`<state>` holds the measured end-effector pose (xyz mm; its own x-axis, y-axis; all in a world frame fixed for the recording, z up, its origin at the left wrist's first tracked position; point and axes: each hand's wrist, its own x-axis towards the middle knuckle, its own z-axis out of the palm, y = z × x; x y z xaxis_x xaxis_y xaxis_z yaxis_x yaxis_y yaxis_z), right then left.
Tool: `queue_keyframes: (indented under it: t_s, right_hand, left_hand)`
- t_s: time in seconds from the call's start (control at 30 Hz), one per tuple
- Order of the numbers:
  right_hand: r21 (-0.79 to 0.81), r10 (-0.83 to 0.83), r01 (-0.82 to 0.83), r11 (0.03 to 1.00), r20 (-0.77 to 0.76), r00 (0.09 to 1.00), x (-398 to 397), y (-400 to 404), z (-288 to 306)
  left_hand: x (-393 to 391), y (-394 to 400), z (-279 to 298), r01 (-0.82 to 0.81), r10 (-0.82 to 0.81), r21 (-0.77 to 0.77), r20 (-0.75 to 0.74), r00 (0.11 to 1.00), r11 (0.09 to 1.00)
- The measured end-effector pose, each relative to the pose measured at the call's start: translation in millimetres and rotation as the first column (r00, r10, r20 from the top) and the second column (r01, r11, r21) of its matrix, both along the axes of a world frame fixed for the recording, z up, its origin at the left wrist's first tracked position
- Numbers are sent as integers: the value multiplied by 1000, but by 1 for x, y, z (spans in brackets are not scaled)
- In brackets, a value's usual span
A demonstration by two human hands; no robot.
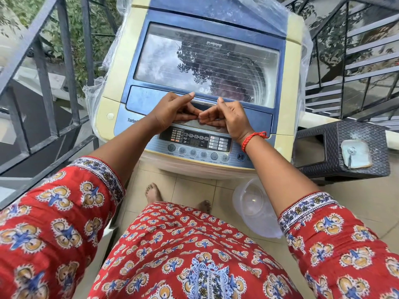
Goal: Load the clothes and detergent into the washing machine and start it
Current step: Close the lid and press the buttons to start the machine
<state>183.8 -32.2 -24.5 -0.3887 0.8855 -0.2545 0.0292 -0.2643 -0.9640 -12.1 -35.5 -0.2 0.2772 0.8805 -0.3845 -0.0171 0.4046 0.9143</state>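
**Both hands at the lid handle of the washer**

Where the tiled floor shows between the patterned sleeves, one clear plastic tub [252, 203] lies beside the person's two bare feet, below the right forearm and just in front of the machine. Beyond it stands the one washing machine [112, 91], its control panel [194, 141] nearest the body, under both wrists. Just past the panel the two hands meet at the front edge of the lid [207, 61]. The left hand [172, 111] and the right hand [228, 117] each have fingers curled under the lid handle [205, 101], fingertips almost touching each other, with a thumb laid on top of the handle bar. One red thread bracelet [252, 139] circles the right wrist. The lid lies flat and closed; through its window a dark cloth shape shows dimly in the drum, under reflections of sky and leaves. To the right sits one dark woven stool [319, 169] bearing a single small dish [354, 154]. Clear plastic sheeting [302, 67] drapes the machine's far sides.
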Motion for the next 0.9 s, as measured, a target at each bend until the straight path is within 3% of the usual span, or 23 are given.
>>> queue_keyframes:
  t_s: [0.9]
  right_hand:
    - [25,1,-1,1000,-3,1000,1,-1,0]
  left_hand:
    - [1,1,-3,-6,6,2,7,1000,1000]
